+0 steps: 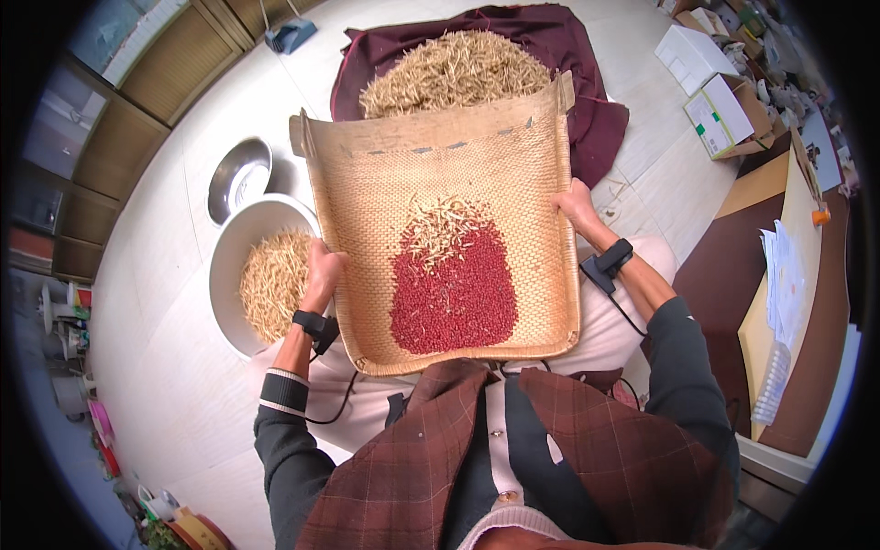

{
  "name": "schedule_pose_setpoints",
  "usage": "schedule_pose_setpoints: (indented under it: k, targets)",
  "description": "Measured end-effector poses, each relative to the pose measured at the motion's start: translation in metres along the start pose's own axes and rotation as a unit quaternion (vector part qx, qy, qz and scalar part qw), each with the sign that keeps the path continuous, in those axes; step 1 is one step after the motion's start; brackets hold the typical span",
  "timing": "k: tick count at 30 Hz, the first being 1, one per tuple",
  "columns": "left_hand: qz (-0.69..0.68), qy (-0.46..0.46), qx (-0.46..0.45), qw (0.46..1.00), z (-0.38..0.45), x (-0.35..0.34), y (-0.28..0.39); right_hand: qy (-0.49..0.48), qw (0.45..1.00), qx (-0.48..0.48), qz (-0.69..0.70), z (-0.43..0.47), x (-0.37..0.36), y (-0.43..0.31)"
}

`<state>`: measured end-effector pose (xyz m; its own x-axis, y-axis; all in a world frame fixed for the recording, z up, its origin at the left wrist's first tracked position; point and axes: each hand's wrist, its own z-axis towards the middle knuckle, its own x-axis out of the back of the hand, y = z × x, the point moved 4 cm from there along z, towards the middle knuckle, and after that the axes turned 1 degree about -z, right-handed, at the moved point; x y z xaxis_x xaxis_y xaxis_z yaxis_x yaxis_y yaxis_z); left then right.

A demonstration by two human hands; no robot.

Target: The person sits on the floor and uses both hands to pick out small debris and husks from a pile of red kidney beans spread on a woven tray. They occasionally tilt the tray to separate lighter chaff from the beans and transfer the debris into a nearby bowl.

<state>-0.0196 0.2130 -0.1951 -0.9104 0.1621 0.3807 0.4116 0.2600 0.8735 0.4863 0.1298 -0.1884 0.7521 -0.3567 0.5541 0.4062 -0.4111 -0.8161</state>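
Note:
A woven winnowing basket (371,206) spans the space above my lap, its flat wooden lip pointing away from me. My left hand (323,271) grips its left rim and my right hand (576,210) grips the right rim. Small red beans (454,302) lie gathered in the half of the basket closest to me. Pale bits of dry pod husk (443,230) cover the far edge of the beans. The fingers of both hands are partly hidden by the rims.
Left of the basket stands a white tub (227,275) holding straw-coloured husks (271,282), with a steel bowl (237,179) behind it. Dry pods (460,69) are heaped on a maroon cloth (598,130) beyond the lip. Cardboard boxes (722,120) and a brown table (715,275) stand to the right.

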Motion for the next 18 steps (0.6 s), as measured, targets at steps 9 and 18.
schedule_pose_setpoints:
  k: [9, 18]
  targets:
    - [-0.166, 0.019, -0.381, 0.909, -0.023, 0.073, 0.232, 0.121, 0.935, 0.326, 0.074, -0.024, 0.174, -0.242]
    - [-0.082, 0.036, -0.156, 0.984, 0.06, -0.017, 0.147, 0.163, 0.965, 0.201, 0.032, 0.023, 0.094, -0.157]
